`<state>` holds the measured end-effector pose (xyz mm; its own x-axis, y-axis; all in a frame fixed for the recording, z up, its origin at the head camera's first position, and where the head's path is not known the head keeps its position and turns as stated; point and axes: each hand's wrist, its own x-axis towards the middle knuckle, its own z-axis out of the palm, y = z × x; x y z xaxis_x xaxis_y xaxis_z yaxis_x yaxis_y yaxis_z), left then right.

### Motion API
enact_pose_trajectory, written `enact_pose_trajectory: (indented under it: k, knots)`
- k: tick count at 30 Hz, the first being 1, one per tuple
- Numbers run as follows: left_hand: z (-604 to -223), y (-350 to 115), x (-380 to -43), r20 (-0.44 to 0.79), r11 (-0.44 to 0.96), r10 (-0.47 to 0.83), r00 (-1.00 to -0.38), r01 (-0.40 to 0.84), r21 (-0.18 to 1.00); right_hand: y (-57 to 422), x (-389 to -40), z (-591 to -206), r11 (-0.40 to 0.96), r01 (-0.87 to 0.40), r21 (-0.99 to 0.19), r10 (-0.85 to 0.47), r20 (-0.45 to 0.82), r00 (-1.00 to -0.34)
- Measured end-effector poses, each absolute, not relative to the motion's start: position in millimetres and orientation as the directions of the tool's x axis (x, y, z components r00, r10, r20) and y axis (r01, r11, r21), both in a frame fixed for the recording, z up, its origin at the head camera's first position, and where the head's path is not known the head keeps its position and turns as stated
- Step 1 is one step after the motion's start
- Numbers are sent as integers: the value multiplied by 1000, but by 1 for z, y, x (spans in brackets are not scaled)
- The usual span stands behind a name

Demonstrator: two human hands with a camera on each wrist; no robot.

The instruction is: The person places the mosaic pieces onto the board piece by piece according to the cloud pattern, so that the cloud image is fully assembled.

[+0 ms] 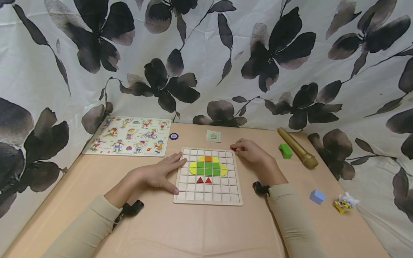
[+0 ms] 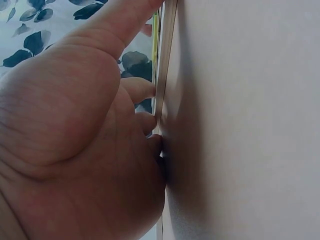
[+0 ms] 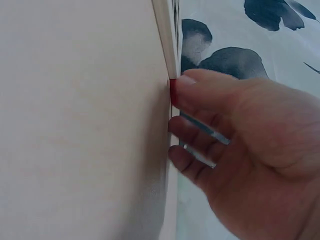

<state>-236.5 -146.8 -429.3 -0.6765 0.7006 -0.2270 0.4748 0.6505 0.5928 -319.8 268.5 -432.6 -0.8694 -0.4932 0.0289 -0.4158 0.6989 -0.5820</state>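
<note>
A wooden grid board (image 1: 190, 196) lies on the table, with yellow, green and orange pieces forming a rounded shape and two red triangles (image 1: 208, 180) below it. My left hand (image 1: 158, 173) rests along the board's left edge, fingers spread and straight, thumb near the lower corner. My right hand (image 1: 250, 152) is at the board's upper right corner, pinching a small red piece (image 3: 173, 92) between thumb and fingers. Most of that piece is hidden by the fingertips. Behind the board stands a small pattern card (image 1: 213, 136) with a green picture.
A picture puzzle board (image 1: 135, 138) lies at the back left, next to a dark round disc (image 1: 174, 136). To the right are a green arched block (image 1: 285, 151), a golden stick (image 1: 297, 148), a blue block (image 1: 317, 196) and a small yellow-white toy (image 1: 345, 203). Floral cloth hangs behind.
</note>
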Motion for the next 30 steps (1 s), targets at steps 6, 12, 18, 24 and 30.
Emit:
enact_pose_trajectory:
  k: [6, 12, 18, 24, 30]
  knots:
    - [-429, -146, -237, -221, 646, 707, -672, 485, 589, 271, -319, -433, 739, -423, -524, -475, 39, -879]
    - [-429, -146, -237, -211, 641, 711, -671, 495, 587, 272, -316, -428, 804, -407, -433, -442, 20, -897]
    - [-430, -147, -237, -221, 645, 707, -672, 485, 590, 275, -307, -418, 811, -359, -462, -398, 14, -917]
    - [-428, -146, -236, -216, 643, 708, -672, 487, 591, 272, -297, -398, 728, -415, -546, -464, 53, -884]
    - [-427, -145, -236, -221, 644, 707, -671, 483, 593, 251, -281, -384, 668, -426, -610, -552, -22, -834]
